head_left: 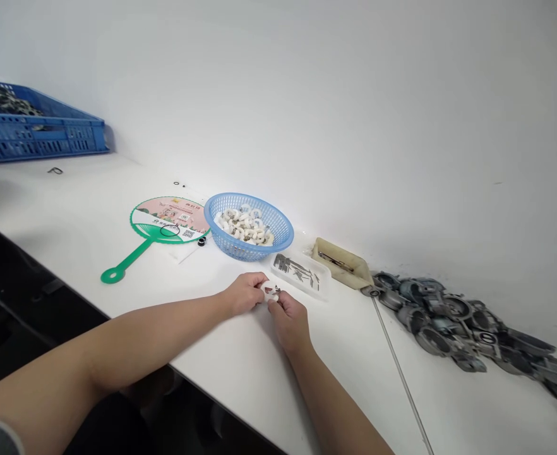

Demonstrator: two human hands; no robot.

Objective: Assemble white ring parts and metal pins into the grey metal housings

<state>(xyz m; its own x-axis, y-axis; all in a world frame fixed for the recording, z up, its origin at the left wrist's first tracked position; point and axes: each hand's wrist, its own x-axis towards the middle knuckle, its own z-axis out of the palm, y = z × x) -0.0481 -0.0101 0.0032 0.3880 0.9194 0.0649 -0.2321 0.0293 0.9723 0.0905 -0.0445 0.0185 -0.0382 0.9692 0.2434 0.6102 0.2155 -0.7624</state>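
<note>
Holding a white ring-shaped part (269, 283) with both hands out over the desk (250, 363), just in front of a blue basket (240, 251). My left hand (246, 294) has its fingers pinched on the left side of the ring, and my right hand (291, 322) is gripping the other side, thumb up against the edge. There's some small dark bit showing at the ring near my right fingers, but it's too tiny to make out.

That basket's got a pile of similar white parts (244, 225) in it. Next to it sits a shallow white tray (324, 278) with thin dark pieces lying in it, then a beige bin (349, 276) with a few slim items inside. Over to the right I've got a messy heap of grey metal parts (449, 316) along the wall, and a thin rod (396, 354) runs from near the bin toward me.

Left of the basket there's a hand fan (174, 212) with a green handle lying flat, a thin black ring (169, 236) on top of it and a little black round piece (201, 241) by its edge. Way over left, a blue crate (46, 139) full of dark parts.
</note>
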